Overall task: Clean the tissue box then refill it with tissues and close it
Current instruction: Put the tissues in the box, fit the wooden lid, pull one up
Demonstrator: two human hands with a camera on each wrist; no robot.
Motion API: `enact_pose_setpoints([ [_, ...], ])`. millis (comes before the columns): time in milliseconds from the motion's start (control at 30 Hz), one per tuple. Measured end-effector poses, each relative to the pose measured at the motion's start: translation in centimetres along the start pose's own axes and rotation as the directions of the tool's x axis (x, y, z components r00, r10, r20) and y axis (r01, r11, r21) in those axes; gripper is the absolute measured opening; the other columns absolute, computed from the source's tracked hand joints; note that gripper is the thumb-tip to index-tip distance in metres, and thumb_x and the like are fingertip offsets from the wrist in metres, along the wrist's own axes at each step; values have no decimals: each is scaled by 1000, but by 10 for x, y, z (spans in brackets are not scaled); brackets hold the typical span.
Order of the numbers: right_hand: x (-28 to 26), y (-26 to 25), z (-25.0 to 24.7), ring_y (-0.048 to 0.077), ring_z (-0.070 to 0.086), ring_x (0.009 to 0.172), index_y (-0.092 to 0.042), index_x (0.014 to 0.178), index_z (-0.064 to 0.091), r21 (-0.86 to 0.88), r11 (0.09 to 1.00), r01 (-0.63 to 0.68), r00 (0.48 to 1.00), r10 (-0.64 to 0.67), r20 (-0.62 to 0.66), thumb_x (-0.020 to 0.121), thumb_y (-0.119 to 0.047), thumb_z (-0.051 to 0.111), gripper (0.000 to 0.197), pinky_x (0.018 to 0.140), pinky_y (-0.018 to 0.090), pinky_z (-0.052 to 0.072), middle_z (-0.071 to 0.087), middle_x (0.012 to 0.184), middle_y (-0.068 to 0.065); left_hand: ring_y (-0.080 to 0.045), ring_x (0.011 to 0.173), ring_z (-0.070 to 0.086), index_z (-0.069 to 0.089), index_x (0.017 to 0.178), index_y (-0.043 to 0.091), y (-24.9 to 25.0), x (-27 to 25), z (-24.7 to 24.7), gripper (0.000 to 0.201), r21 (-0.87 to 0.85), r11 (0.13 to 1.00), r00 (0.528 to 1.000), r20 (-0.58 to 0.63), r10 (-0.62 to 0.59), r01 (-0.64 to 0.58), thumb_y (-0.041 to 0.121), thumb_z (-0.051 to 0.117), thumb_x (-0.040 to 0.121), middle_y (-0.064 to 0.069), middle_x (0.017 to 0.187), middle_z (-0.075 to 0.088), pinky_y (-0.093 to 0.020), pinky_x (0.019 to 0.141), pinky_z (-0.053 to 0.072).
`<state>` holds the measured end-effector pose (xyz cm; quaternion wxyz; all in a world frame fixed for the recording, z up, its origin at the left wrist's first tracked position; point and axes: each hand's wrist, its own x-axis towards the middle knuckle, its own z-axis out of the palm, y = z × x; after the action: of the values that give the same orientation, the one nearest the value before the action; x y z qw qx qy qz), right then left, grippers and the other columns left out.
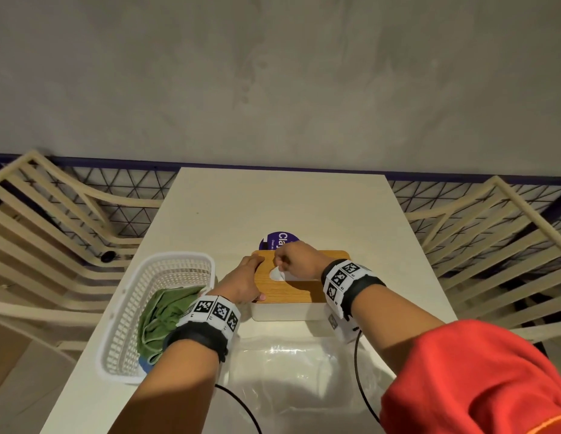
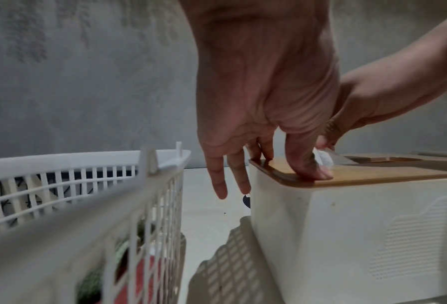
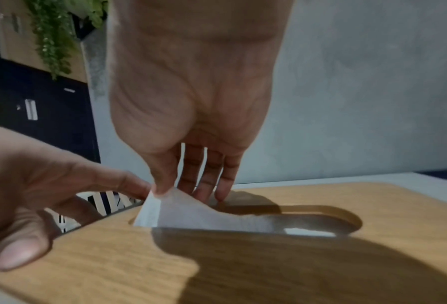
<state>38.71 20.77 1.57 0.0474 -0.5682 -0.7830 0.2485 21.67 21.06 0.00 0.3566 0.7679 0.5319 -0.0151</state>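
Observation:
The tissue box [image 1: 288, 312] is white with a wooden lid [image 1: 291, 292] lying on top of it, in the middle of the table. My left hand [image 1: 243, 280] presses on the lid's left end; its thumb [image 2: 308, 164] lies flat on the wood and two fingers rest on the far edge. My right hand [image 1: 293, 261] pinches a white tissue [image 1: 276, 273] between thumb and fingers above the lid's oval slot. In the right wrist view the tissue [image 3: 191, 214] rises out of the slot as a folded peak under my right hand [image 3: 165, 187].
A white slatted basket [image 1: 122, 324] stands left of the box with a green cloth [image 1: 160, 314] in it. Clear plastic wrap [image 1: 288, 364] lies on the table in front of the box. A purple round label [image 1: 282, 239] lies behind it. Cream chairs [image 1: 53, 220] flank the table.

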Motion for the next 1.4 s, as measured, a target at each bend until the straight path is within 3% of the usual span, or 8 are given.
enact_pose_setpoints([
  [300,-19,14,-2,27,53,89,-5,95,62,-115,989,-96,995,92,-38,83,-23,66,22,70,34,39,55,98,11,-26,134,36,16,148,16,1,-1,0,93,0,1000,1000,3,-4,4,9,73,74,-4,154,17,-35,110,32],
  [500,-31,24,-13,24,57,92,-11,102,63,172,973,-154,963,186,-193,86,-29,64,24,78,32,44,64,103,7,-26,136,33,15,148,15,1,-3,-1,92,3,1000,1000,14,1,-1,8,72,75,-5,155,15,-35,111,30],
  [600,-36,25,-2,21,52,89,-15,102,60,-58,972,-227,968,219,-118,79,-39,70,35,68,30,38,57,101,4,-26,136,33,14,148,15,2,-2,-1,92,11,1000,1000,18,-1,1,8,71,76,-5,155,15,-35,111,30],
  [767,-33,20,-7,30,59,87,-6,92,63,26,983,-182,967,184,-174,90,-13,53,12,71,35,46,65,96,13,-26,135,34,15,148,16,3,-3,-1,91,9,1000,1000,22,-15,14,8,71,76,-4,155,15,-36,111,31],
  [900,-43,25,-18,29,60,94,-17,126,49,68,956,-284,916,292,-274,90,-9,50,37,79,41,52,66,106,8,-27,134,37,24,145,18,8,-4,-2,91,146,989,999,-48,-9,16,17,76,71,-2,154,23,-43,109,34],
  [1033,-53,25,-17,30,59,87,-11,102,57,90,922,-378,853,384,-355,86,-8,52,17,72,37,50,66,98,9,-25,121,48,42,134,24,24,-4,4,78,82,997,968,-250,11,10,32,79,67,-1,134,48,-42,99,41],
  [1200,-51,6,-1,23,62,75,-13,70,64,58,925,-377,912,381,-154,79,-26,71,17,64,27,45,69,79,5,-29,95,59,59,103,14,38,-2,10,22,90,996,922,-387,14,22,16,61,81,-10,106,63,-37,78,50],
  [1400,-33,-19,24,28,63,88,-11,115,44,-131,831,-541,813,476,-335,79,-57,59,61,67,34,50,64,99,8,-25,76,57,63,91,12,41,-6,6,10,-140,989,900,-436,-16,-50,14,55,85,-11,89,67,-29,65,41],
])
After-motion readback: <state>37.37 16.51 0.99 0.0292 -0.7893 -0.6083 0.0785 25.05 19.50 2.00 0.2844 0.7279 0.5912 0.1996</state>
